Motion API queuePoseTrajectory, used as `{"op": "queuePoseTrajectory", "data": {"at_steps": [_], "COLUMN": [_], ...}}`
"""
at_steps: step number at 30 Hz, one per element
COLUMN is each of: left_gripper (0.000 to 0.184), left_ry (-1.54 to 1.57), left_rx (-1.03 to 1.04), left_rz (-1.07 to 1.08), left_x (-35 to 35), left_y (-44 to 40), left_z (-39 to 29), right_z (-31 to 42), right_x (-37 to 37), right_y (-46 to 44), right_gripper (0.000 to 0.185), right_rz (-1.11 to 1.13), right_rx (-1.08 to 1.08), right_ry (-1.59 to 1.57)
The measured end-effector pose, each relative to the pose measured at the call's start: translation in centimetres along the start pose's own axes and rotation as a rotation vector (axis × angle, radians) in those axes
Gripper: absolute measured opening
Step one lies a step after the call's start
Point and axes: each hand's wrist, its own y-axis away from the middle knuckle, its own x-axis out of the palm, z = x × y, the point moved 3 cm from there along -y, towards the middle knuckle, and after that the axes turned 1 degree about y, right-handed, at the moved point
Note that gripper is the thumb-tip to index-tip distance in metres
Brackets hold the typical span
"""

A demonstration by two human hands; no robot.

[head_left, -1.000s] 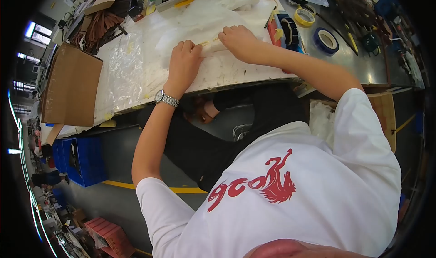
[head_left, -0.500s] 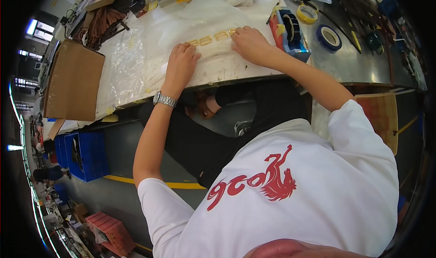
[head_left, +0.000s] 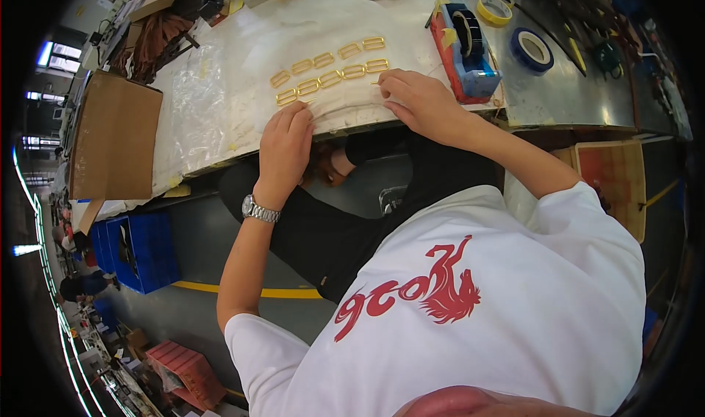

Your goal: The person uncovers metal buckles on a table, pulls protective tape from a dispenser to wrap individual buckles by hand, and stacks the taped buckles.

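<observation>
Two rows of gold-coloured metal buckles (head_left: 331, 77) lie on the white-covered worktable (head_left: 242, 116), several in each row. My left hand (head_left: 288, 142), with a metal watch on the wrist, rests at the left end of the nearer row, fingertips drawn together and pointing down at the table. At the right end, my right hand (head_left: 426, 105) has curled fingers low over the surface. A thin gold-coloured sliver shows beside the fingertips of each hand. What the fingers grip, if anything, is too small to make out.
A blue and red tape dispenser (head_left: 466, 50) stands right of my right hand. Beyond it lie a yellow tape roll (head_left: 494, 9) and a blue tape roll (head_left: 532, 49). On the left are clear plastic film (head_left: 194, 116) and an open cardboard box (head_left: 114, 138).
Both hands have moved back toward the table's front edge, the right one also slightly right. Two rows of buckles now show, where one row was partly covered by my fingers.
</observation>
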Motion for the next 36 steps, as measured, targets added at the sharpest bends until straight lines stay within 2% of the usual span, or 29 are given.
{"op": "queuePoseTrajectory", "data": {"at_steps": [3,7,13,16,18,25,30,36], "left_gripper": [0.029,0.024,0.020,0.019,0.018,0.019,0.029,0.034], "left_ry": [-0.033,0.024,0.014,-0.035,-0.046,-0.020,-0.002,0.081], "left_rx": [-0.041,-0.070,-0.029,0.041,0.029,-0.014,-0.091,-0.187], "left_rz": [-0.024,-0.049,-0.082,-0.068,-0.056,0.000,-0.026,-0.047], "left_x": [0.4,1.2,0.4,-0.2,-0.5,-1.1,-1.0,-0.9], "left_y": [-0.6,-2.0,-1.2,-0.1,0.7,2.1,1.9,1.5], "left_z": [0.3,1.4,-0.3,-1.3,-1.6,-1.6,-1.2,-1.8], "right_z": [-0.8,-1.8,-1.1,-0.5,-0.1,-0.2,0.1,-0.2], "right_x": [0.0,0.9,0.4,0.2,0.3,0.5,0.0,0.3], "right_y": [-0.5,-1.1,-1.0,-0.1,0.8,2.9,2.9,2.7], "right_gripper": [0.026,0.025,0.018,0.018,0.018,0.020,0.030,0.037], "right_rz": [-0.094,-0.074,-0.051,-0.089,-0.035,-0.015,-0.075,-0.100], "right_rx": [0.042,0.086,0.111,-0.005,-0.069,-0.094,0.119,0.165], "right_ry": [0.099,0.168,-0.014,-0.018,0.025,-0.033,-0.182,-0.175]}}
